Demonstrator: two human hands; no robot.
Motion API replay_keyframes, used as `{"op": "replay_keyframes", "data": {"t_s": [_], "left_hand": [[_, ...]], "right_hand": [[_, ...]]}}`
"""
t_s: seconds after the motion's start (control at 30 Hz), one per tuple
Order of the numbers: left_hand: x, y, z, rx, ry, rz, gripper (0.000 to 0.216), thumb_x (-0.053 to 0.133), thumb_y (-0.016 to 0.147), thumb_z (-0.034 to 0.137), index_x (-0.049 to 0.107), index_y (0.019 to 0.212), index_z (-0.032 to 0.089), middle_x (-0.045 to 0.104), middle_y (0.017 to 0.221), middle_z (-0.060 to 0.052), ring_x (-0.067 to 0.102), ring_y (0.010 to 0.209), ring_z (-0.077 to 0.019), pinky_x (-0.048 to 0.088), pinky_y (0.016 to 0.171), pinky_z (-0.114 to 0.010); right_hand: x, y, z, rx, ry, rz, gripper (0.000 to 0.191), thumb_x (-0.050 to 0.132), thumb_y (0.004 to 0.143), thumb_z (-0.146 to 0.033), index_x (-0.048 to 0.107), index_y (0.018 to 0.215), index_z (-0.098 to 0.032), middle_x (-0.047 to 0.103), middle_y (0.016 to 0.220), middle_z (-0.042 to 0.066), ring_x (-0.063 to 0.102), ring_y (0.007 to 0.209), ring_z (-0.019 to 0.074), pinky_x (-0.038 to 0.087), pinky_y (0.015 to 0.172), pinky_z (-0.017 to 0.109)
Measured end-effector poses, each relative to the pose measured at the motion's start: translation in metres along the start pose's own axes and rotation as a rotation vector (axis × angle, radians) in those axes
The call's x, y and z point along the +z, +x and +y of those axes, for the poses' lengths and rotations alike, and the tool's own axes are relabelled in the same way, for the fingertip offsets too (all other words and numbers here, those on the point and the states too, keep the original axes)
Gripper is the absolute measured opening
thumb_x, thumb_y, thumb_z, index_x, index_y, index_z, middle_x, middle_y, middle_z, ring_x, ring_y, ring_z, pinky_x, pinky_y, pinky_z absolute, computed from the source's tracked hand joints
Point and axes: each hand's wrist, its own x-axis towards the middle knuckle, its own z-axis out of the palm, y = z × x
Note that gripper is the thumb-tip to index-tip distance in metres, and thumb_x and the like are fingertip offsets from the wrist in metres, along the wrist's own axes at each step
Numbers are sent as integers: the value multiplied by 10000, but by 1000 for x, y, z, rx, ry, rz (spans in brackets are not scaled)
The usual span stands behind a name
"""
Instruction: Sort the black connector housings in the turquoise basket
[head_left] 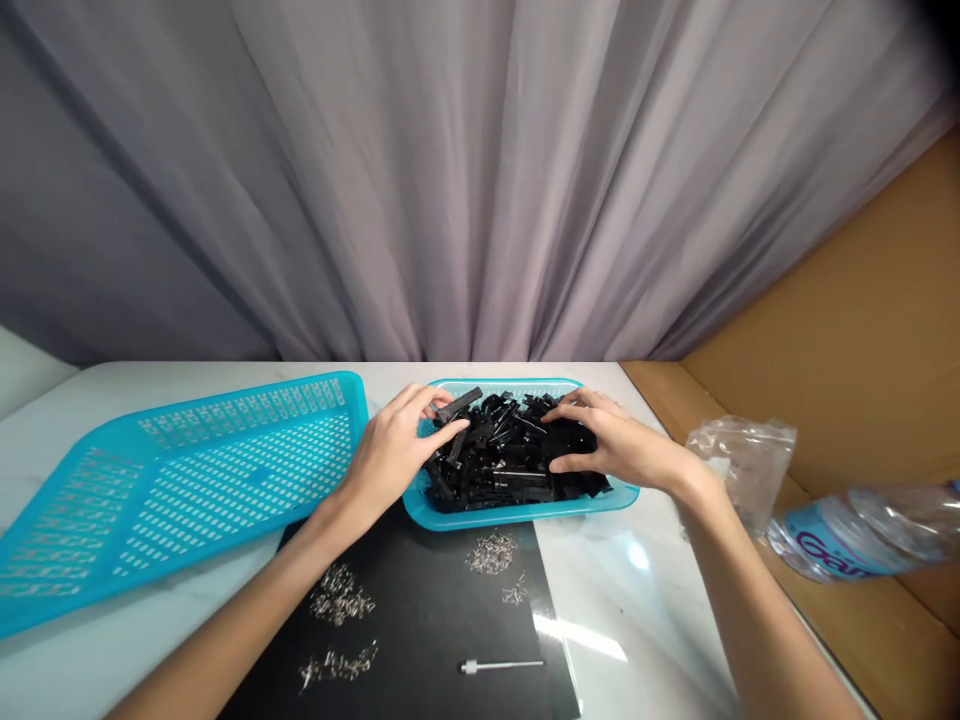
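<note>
A blue basket (450,520) holds a heap of black plastic pieces (517,450), some with shiny thin metal parts. At the basket's left side, my left hand (397,435) has a rectangular black plastic piece (459,404) between its thumb and fingers, tilted above the heap. My right hand (607,435) reaches over the basket's right side with thumb and fingers apart. Its fingertips are at the black pieces, and I see nothing gripped in them.
To the left stands a larger blue basket (240,490). Small metal parts (491,553) lie in several piles on a black mat (420,620), beside a white-handled screwdriver (501,666). Right are a clear plastic bag (750,460), a water bottle (862,530) and cardboard (847,330).
</note>
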Motion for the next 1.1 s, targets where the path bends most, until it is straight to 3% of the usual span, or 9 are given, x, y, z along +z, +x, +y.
{"op": "replay_keyframes", "data": {"t_s": [0.13,0.33,0.47,0.63,0.8,0.93,1.1], "left_hand": [[8,-1,-2,-40,48,-50,249,644,974,462,643,1045,224,688,1055,-28,666,971,-222,529,882,-383],[5,5,5,-6,88,-74,299,579,1003,482,640,1116,212,684,1154,-63,610,1145,-270,475,1018,-459],[6,24,27,125,68,-156,244,596,1003,404,655,1127,202,652,1169,-58,553,1186,-256,445,1063,-446],[29,50,43,337,90,-373,254,666,959,298,656,1194,200,648,1179,-58,557,1194,-257,453,1057,-435],[49,58,43,389,108,-389,95,640,963,233,677,1037,185,645,1076,-53,613,1057,-243,478,990,-430],[42,60,43,399,115,-416,86,603,989,258,659,1011,196,625,1065,-47,612,1046,-233,480,959,-399],[14,61,40,312,161,-431,112,572,997,303,648,1016,223,613,1098,-40,582,1074,-248,462,972,-412]], "right_hand": [[-2,-1,7,-52,62,15,368,726,916,-328,645,1262,-235,540,1334,97,548,1272,259,446,1137,476],[-14,-6,12,-104,89,-14,267,700,927,-249,625,1177,-195,599,1271,95,579,1207,234,477,1098,442],[-23,-10,15,-79,139,-34,264,685,931,-229,621,1184,-189,622,1233,88,602,1145,214,498,1044,403],[-28,-14,23,12,204,-35,292,693,917,-293,645,1193,-212,659,1213,69,623,1112,222,512,998,402],[-32,-14,24,-17,222,-45,294,701,897,-331,673,1160,-203,689,1171,73,623,1108,234,498,1013,414],[-38,-16,22,-16,246,-34,197,664,919,-339,681,1053,-195,710,1095,66,643,1026,225,518,944,393],[-41,-18,28,44,249,19,208,625,950,-374,664,1055,-198,711,1071,69,654,936,210,531,802,348]]}}
